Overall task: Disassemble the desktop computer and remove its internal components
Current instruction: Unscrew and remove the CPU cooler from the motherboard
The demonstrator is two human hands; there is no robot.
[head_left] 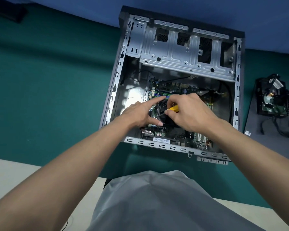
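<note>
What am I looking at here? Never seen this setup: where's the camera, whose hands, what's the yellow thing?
No robot: one camera worn on a person's head looks down at their own bare arms. On the green table cover lies an open desktop computer case, its motherboard exposed. The right hand grips a yellow-handled screwdriver, its shaft pointing into the case. The left hand, fingers straight and spread, rests inside beside it. A black part with cables lies right of the case.

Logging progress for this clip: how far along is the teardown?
Done: case is open, and a cabled part lies outside it. In hand: the right hand holds a screwdriver over the motherboard; the left hand rests beside. Left: motherboard and cables sit inside.
</note>
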